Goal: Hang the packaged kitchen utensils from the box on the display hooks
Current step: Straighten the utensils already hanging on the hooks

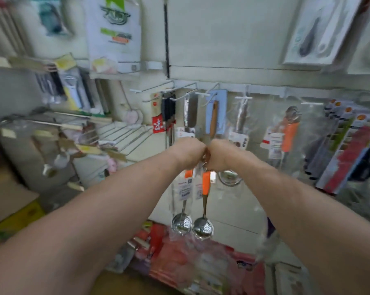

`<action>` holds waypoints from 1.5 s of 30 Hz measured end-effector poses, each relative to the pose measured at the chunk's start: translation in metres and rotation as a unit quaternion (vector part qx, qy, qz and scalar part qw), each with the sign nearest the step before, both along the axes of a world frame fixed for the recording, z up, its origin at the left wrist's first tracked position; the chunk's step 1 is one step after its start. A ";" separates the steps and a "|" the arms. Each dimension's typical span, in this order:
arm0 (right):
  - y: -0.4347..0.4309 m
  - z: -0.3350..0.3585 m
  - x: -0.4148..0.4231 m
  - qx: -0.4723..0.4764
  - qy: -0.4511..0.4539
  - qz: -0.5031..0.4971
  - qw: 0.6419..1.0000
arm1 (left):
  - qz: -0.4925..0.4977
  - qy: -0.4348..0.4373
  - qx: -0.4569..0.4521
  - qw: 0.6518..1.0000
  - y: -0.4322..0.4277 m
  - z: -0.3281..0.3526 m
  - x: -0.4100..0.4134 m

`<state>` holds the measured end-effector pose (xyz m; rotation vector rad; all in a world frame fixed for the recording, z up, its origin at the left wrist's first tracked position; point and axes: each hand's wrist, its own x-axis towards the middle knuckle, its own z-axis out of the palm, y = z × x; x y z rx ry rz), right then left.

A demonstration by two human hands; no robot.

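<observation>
Two hands meet knuckle to knuckle in the middle of the view. The left hand (188, 153) and right hand (221, 154) are both curled tight, backs toward the viewer, and together they grip the top edge of the packaged ladles (205, 185). The fingertips themselves are hidden behind the fists.

Two ladles in clear sleeves hang straight down from the grip toward 6 o'clock. Their orange handles are just below the fists and their steel bowls are lowest, side by side and almost touching. The long axis is vertical, so the hanging holes should be at the top, inside the grip, though they cannot be seen.

The row of display hooks (185, 87) juts from the wall panel (222, 39) at 12 o'clock from the hands, above them and farther back. One wire prong sits almost directly over the gap between the fists. The prongs point out toward the viewer, so the packets would have to rise and then slide back along a prong. Neither hand is clearly nearer to it.

The neighbouring hooks already carry goods, with a wooden-handled tool on a blue card (214, 118) at 12 o'clock and an orange-handled peeler (290, 133) at 2 o'clock. A heap of red packets (175, 252) lies at 6 o'clock. The box cannot be made out with certainty.
</observation>
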<state>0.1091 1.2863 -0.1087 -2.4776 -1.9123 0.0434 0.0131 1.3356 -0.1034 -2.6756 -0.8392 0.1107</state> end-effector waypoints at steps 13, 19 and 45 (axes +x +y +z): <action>0.109 -0.017 -0.123 0.003 0.034 0.123 0.992 | 0.162 0.002 -0.034 0.986 0.080 -0.016 -0.132; 0.158 -0.005 -0.202 -0.004 0.022 0.203 0.979 | 0.207 -0.026 -0.059 0.976 0.120 -0.014 -0.210; 0.338 0.000 -0.535 0.025 0.052 0.394 0.917 | 0.457 -0.093 -0.028 0.884 0.237 -0.009 -0.539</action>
